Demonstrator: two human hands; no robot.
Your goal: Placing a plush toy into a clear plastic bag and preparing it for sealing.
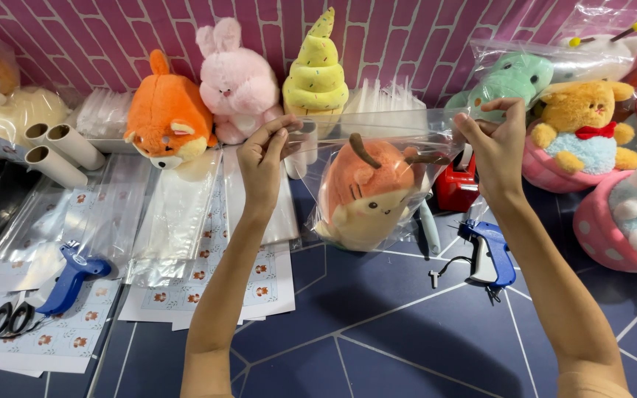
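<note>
Nearest on the dark blue surface (pixel 377 332): black scissors (pixel 9 318) and a blue tagging gun (pixel 71 276) at the near left, resting on sheets of small printed stickers (pixel 200 284), with a second blue tagging gun (pixel 489 254) lying to the right. Farther in, clear flat bags (pixel 175 214) overlapping the sticker sheets. Above the middle of the surface, held up between both hands, a clear plastic bag (pixel 377 140) with an orange-and-cream plush toy (pixel 366 195) hanging inside — long axis of the bag mouth running left to right, toy sagging below it. Left hand (pixel 263 158) pinching the left corner of the bag mouth, fingers pressed together on the film; right hand (pixel 495 144) pinching the right corner the same way, both at about equal height and equally close to the bag, neither plainly nearer. Just behind the bag, a red tape dispenser (pixel 455 188). Farther back against the pink brick wall (pixel 407 37) — an orange fox plush (pixel 167 110), a pink rabbit plush (pixel 237 81), a yellow swirl plush (pixel 317 70); cardboard tubes (pixel 60 151) far left, bagged plush toys (pixel 584 110) far right.
</note>
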